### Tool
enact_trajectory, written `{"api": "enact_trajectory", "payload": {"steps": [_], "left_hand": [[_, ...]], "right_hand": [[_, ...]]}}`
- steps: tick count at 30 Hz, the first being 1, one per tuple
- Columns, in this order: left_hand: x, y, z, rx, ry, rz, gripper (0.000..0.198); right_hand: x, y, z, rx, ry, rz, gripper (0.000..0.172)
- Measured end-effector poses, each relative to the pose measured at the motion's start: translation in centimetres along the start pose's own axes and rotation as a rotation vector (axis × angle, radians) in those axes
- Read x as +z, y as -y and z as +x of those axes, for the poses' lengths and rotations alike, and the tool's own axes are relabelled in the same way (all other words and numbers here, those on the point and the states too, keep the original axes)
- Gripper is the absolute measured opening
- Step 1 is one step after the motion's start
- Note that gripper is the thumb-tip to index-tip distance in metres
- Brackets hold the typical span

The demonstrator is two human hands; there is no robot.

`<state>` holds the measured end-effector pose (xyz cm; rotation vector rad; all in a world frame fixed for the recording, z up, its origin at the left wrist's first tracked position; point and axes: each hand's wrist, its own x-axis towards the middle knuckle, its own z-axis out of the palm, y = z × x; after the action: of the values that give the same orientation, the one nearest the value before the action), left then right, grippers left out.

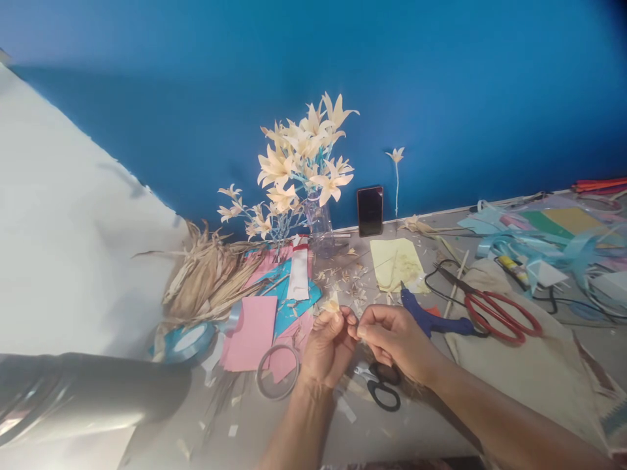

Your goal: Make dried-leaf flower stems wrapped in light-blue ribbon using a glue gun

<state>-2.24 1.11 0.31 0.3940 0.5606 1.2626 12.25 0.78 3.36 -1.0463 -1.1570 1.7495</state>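
Note:
My left hand [327,346] is closed, pinching a small cream petal piece [333,304] that pokes up above the thumb and fingertips. Close beside it, my right hand [394,333] has thumb and fingers pressed together; whatever is between them is too small to make out. Under the right hand lie small black-handled scissors [385,395], partly covered by it. A blue glue gun [434,321] rests just beyond that hand, its nozzle toward a yellow paper sheet [386,258]. Left of my left hand are a grey tape ring [258,377] and folded pink paper [252,329].
Cream flowers [277,166] stand in a clear bottle [321,236] by the blue wall, near a phone [370,212] and a single flower [396,156]. Dried husks [196,281] and a blue ribbon roll [189,343] lie left. Red-handled scissors [507,316] lie right.

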Motion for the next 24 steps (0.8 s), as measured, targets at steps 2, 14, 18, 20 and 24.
{"api": "enact_trajectory", "payload": {"steps": [2, 14, 18, 20, 24], "left_hand": [[0.02, 0.04, -0.04, 0.003, -0.003, -0.001, 0.023], [-0.11, 0.14, -0.02, -0.005, -0.037, -0.008, 0.024], [-0.15, 0.21, -0.07, 0.000, -0.037, -0.004, 0.024], [-0.08, 0.24, -0.08, 0.009, -0.033, -0.006, 0.023], [0.14, 0.25, -0.04, 0.046, -0.016, 0.009, 0.022]], "right_hand": [[0.03, 0.02, -0.02, -0.004, -0.003, -0.001, 0.019], [0.17, 0.41, -0.06, 0.011, -0.020, -0.022, 0.019], [0.17, 0.42, -0.20, 0.011, -0.020, -0.033, 0.019], [0.20, 0.42, -0.28, 0.015, -0.026, -0.037, 0.018], [0.25, 0.42, -0.31, 0.022, -0.039, -0.039, 0.017]]}}
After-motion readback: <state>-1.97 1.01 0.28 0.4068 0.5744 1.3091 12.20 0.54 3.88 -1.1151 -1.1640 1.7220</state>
